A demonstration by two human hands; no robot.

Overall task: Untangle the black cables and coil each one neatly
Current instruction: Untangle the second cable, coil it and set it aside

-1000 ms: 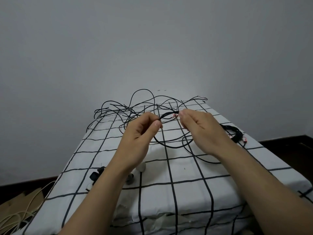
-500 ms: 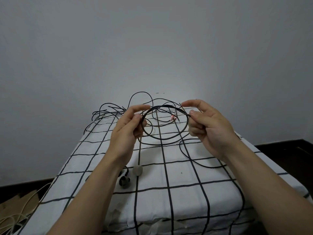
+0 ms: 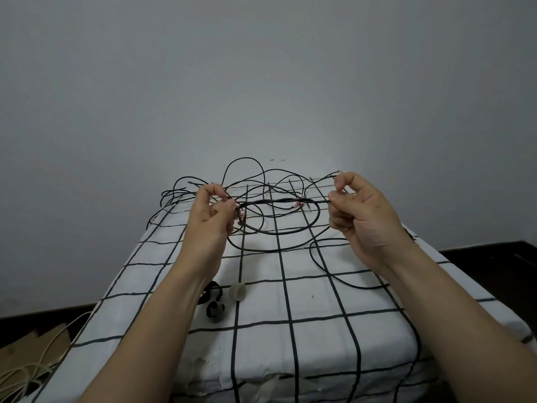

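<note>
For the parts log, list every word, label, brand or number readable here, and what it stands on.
None: no text can be read.
The black cables, the checked cloth, the pale roll and the dark roll show no print.
Two tiny marks on the wall are too small to read.
</note>
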